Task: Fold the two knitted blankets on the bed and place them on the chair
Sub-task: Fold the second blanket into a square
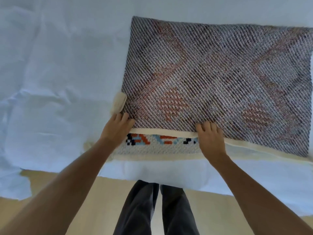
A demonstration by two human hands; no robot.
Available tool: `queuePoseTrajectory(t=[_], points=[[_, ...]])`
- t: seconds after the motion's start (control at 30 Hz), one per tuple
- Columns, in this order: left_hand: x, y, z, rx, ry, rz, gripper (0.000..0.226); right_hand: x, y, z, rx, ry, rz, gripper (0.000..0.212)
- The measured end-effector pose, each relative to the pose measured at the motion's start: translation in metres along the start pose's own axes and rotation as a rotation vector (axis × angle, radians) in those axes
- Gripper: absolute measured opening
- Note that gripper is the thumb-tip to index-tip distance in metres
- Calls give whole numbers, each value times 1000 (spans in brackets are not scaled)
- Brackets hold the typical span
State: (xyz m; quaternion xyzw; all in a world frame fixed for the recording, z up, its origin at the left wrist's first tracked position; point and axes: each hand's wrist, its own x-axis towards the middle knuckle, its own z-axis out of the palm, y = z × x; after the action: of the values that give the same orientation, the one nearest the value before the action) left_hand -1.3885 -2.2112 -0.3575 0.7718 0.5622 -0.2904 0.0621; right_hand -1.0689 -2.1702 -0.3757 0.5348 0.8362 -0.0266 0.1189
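Observation:
A knitted blanket [211, 78] lies folded over on the white bed, its grey diagonal-striped underside facing up. A strip of its patterned cream face [157, 146], with orange, blue and black motifs, shows below the folded cream hem. My left hand [116, 128] grips the folded layer near its left corner, fingers curled over the edge. My right hand [210, 136] grips the same hem further right, fingers curled on top of the knit. Only one blanket is in view, and no chair is visible.
The white bed sheet [50, 73] spreads wrinkled to the left and beyond the blanket. The bed's near edge [152, 173] runs across the lower view. My legs [155, 209] in dark trousers stand on a tan floor [76, 192] against that edge.

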Motion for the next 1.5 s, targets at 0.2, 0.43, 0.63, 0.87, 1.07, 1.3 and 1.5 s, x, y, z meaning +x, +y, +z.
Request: queuePoseTrajectory(t=[0.2, 0.43, 0.63, 0.87, 1.07, 1.3, 1.5], points=[[-13, -12, 1, -64, 89, 18, 39, -2, 5, 0, 94, 59, -12, 36], [-51, -13, 16, -135, 296, 160, 28, -18, 12, -4, 129, 182, -54, 20], [-78, 0, 27, -138, 260, 175, 32, -48, 5, -5, 95, 159, -45, 18], [-81, 15, 41, -72, 123, 97, 37, -66, -1, 10, 73, 26, -30, 30], [-59, 53, 19, -115, 148, 151, 37, -81, 26, 11, -34, -13, 173, 40], [-32, 90, -2, -117, 240, 206, 34, -86, 81, 10, -114, -104, 368, 65], [-33, 89, 5, -100, 92, 204, 47, -89, 101, 19, -15, -5, 241, 34]])
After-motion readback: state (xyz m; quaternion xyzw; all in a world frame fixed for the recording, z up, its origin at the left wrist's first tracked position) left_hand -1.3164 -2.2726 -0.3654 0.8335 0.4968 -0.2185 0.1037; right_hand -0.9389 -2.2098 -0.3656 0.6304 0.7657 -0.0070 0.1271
